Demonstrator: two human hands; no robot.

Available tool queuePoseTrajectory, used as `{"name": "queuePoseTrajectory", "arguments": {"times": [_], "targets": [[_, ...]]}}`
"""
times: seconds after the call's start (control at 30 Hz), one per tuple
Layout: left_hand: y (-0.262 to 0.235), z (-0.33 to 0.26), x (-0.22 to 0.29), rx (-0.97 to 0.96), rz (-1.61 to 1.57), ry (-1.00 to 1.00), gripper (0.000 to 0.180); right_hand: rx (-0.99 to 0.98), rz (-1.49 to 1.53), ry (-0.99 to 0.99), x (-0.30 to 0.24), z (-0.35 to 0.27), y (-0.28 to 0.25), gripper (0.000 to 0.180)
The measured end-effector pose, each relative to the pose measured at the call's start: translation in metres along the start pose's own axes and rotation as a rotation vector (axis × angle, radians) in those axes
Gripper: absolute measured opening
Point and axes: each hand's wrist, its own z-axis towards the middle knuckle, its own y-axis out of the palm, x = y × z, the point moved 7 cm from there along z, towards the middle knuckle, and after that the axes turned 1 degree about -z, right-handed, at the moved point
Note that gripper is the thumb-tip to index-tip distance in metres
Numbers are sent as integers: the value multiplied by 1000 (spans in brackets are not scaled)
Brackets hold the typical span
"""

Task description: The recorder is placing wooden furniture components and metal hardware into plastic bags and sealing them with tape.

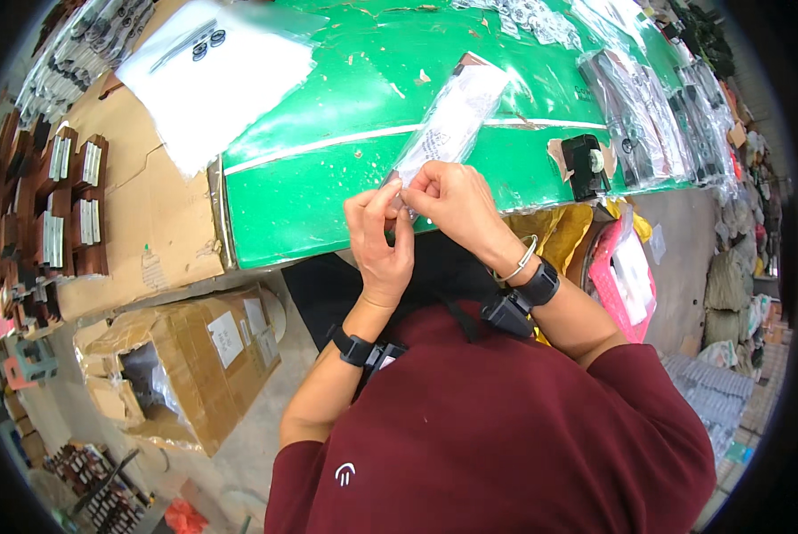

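Observation:
A long, narrow clear plastic bag [452, 116] lies slantwise across the green tabletop [319, 191], with something flat and brown showing at its far end. At the near end, by the table's front edge, my left hand [381, 236] pinches the bag between thumb and fingers. My right hand [457, 200] meets it there from the right, fingers closed on the same end. The fingertips cover the exact fold or edge they grip. To the right of my hands, a black tape dispenser [586, 167] stands near the table edge.
Clear-wrapped packages [626, 116] lie at the right of the table. White plastic sheets [221, 84] with small black rings on top are at the far left. Stacked brown pieces [56, 196] stand on cardboard at left. A carton [194, 374] sits below; a pink bag [617, 276] hangs right.

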Motion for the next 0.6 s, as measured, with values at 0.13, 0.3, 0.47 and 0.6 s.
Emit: {"name": "queuePoseTrajectory", "arguments": {"times": [0.13, 0.3, 0.47, 0.6], "targets": [[0, 4, -1, -43, 110, 112, 46, -9, -67, -18, -6, 1, -2, 22], [4, 2, 4, -93, 242, 39, 42, 167, -155, -83, -3, -5, -8, 28], [4, -4, 10, -180, 356, -147, 43, 109, -89, -35, 4, -13, -4, 33], [-7, -4, 12, -89, 426, -107, 46, 74, 7, -28, 7, -16, -2, 35]]}}
